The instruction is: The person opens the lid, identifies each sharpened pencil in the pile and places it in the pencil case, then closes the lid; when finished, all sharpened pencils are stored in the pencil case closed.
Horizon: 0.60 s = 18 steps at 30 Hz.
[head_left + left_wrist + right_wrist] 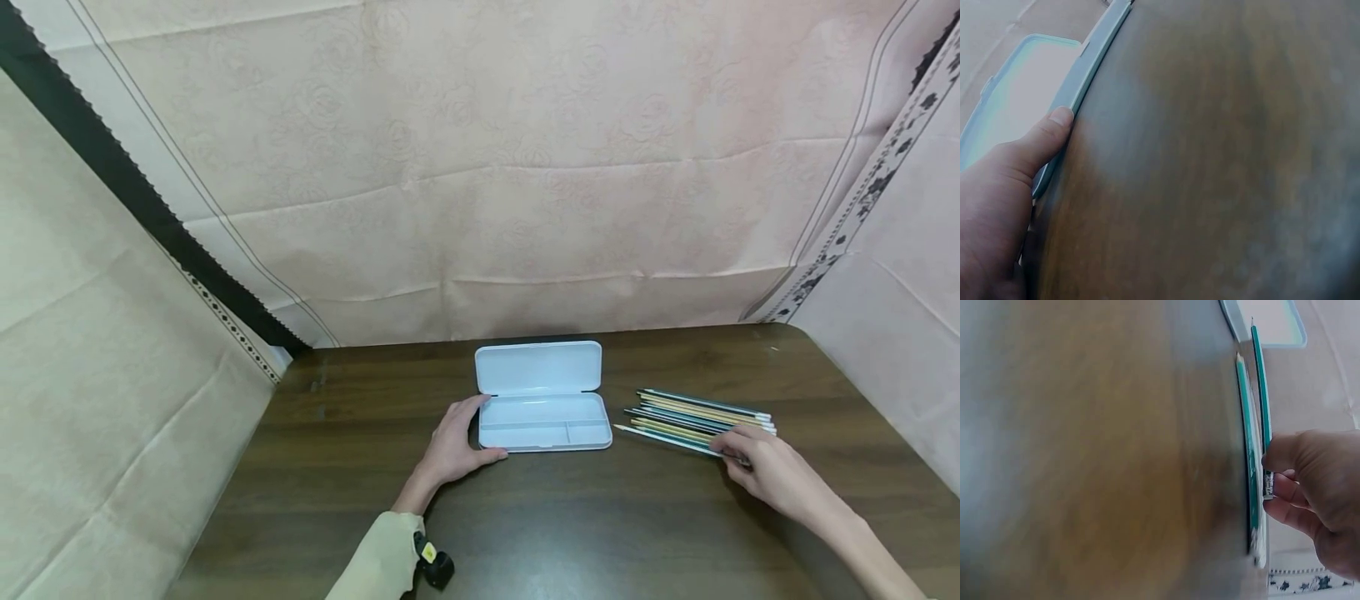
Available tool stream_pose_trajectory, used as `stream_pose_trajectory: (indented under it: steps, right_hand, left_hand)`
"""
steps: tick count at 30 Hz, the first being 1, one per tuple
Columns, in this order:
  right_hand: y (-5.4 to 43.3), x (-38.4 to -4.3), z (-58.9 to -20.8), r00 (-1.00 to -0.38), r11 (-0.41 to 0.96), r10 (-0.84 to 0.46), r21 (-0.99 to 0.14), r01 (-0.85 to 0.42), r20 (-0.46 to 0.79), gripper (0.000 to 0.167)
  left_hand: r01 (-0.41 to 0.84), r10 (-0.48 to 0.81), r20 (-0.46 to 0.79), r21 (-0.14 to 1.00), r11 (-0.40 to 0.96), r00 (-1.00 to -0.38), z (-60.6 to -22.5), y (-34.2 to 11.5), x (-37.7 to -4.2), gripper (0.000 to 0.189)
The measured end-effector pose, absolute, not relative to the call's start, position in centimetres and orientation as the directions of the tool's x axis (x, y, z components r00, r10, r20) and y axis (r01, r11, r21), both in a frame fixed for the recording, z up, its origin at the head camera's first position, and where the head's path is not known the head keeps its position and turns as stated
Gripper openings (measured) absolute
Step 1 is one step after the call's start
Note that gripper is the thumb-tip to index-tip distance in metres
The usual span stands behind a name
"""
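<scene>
Little room separates pencils [675, 417] from the case's right edge [606, 426].

counted 1 left hand [452, 448] | 1 right hand [772, 471] | 1 light blue case [525, 410] w/ 1 lid [538, 369] | 1 tabletop [570, 517] | def 5+ pencils [686, 421], too bunched for an exact number lol

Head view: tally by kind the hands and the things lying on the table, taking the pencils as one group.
Pencil case: 1
Group of pencils: 1 (overlapping too closely to count singly)
Hands: 2, the left hand and the right hand
Total: 4
</scene>
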State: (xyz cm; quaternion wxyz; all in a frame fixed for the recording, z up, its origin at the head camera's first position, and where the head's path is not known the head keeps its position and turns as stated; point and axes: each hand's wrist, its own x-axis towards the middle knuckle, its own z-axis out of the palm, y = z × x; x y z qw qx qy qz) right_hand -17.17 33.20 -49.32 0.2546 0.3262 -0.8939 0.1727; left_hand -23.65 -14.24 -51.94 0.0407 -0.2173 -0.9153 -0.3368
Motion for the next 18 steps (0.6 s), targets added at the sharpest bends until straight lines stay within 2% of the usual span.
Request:
stream_pose_trajectory:
  steps: [3,8,18]
  right_hand:
    - [32.1,-18.0,-48.9,-0.639,0.71,-0.508,-0.139,-0.69,0.577,0.034]
    - [30.3,-19.0,-48.5,-0.635,0.698,-0.526,-0.14,-0.702,0.565,0.037]
    - [26.5,-20.5,-47.2,-0.746,0.754,-0.51,-0.194,-0.627,0.428,0.03]
  left_hand:
    - [0.422,0.365,0.222,0.598,0.681,-0.904,-52.0,-14.2,-23.7,0.089]
    - [0.426,0.366,0.227,0.592,0.684,-0.903,-52.1,-14.2,-23.6,0.089]
    - [0.427,0.366,0.229,0.59,0.685,-0.902,-52.0,-14.3,-23.6,0.089]
